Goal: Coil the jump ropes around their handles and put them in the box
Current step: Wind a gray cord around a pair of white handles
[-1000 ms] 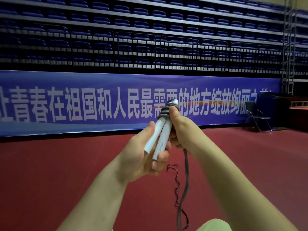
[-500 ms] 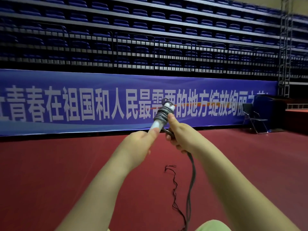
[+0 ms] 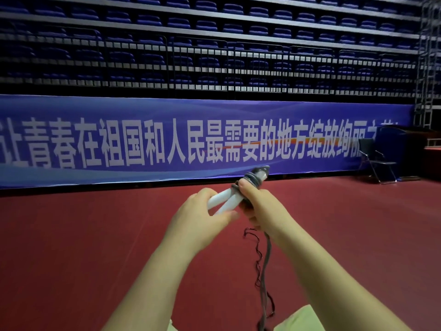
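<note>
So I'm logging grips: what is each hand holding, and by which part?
Left hand grips the two white handles at their lower ends; right hand pinches the grey rope coiled near their tops.

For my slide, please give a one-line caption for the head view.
Both hands, left and right, hold two white handles while grey rope is coiled around them.

The two white handles (image 3: pixel 225 199), seen nearly end-on half a second ago, are now tilted flatter, with their lower ends splayed apart. The right hand (image 3: pixel 259 206) has been shifted up so that its thumb is pressed on the grey coils (image 3: pixel 254 179). The left hand (image 3: pixel 200 213) has been lowered slightly.
</note>
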Available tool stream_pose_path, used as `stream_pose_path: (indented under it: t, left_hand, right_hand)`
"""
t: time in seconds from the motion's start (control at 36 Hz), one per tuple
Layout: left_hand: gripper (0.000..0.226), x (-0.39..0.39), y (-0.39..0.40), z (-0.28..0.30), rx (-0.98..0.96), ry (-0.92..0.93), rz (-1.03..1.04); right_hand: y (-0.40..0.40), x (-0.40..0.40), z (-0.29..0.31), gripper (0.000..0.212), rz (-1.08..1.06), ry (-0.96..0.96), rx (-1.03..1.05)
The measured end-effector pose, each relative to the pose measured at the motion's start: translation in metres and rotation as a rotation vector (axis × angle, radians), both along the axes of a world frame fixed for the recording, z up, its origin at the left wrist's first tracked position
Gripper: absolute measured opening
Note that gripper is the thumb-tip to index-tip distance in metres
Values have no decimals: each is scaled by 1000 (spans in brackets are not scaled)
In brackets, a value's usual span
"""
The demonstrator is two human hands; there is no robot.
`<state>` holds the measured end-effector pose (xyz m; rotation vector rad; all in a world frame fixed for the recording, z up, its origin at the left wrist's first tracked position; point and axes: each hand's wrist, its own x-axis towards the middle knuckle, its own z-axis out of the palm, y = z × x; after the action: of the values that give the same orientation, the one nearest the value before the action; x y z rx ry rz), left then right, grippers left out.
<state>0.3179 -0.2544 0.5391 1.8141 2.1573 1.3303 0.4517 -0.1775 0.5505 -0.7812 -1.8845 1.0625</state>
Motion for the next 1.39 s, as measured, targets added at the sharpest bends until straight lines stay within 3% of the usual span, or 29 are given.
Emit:
stream_pose_path:
  t: [0.06,0.11,0.17,0.25,0.39,0.47,0.58,0.78,1.0,1.06,1.14,1.28,1.33,1.39]
  left_hand:
    - [32,-1,0,2,-46,-105,-95]
    - [49,0,-4,6,-126,-316,-264]
    - [68,1,-10,8,-282,-569,-463]
    - [88,3,-17,5,-456,-801,-806]
    - [79,7,-17,-2,-507,-988,-985]
    - [72,7,-17,1,-461,-950,-853]
    - [70,13,-14,2,-378,-783,-619]
    - [63,23,-11,1,-309,-626,-441]
    - [76,15,-4,-5,-192,-287,-180]
    - [66,14,-3,-7,-123,-172,-126]
    - [44,13,-3,-8,-66,-133,-65]
    - [33,17,-4,-6,-81,-127,-85]
    - [33,19,-2,-4,-143,-145,-162]
    - [39,19,-4,-1,-207,-277,-321]
  right_hand:
    - [-2,1,1,40,51,81,-32]
    - [-3,4,0,39,73,152,-91]
    - [-4,7,0,37,78,215,-166]
    - [-6,9,0,34,98,285,-222]
    - [-7,10,0,43,199,256,-207]
    - [-3,13,-1,53,220,65,-83]
    - [0,16,1,52,166,-36,-28]
    - [6,12,-2,53,95,-45,5]
    - [10,17,-5,59,103,-109,17]
    - [11,22,-15,60,106,-112,92]
    - [24,17,-22,45,73,-47,45]
    - [7,12,-7,54,94,77,-176]
    - [0,12,-4,38,83,138,-77]
    - [-5,9,-1,29,65,211,-94]
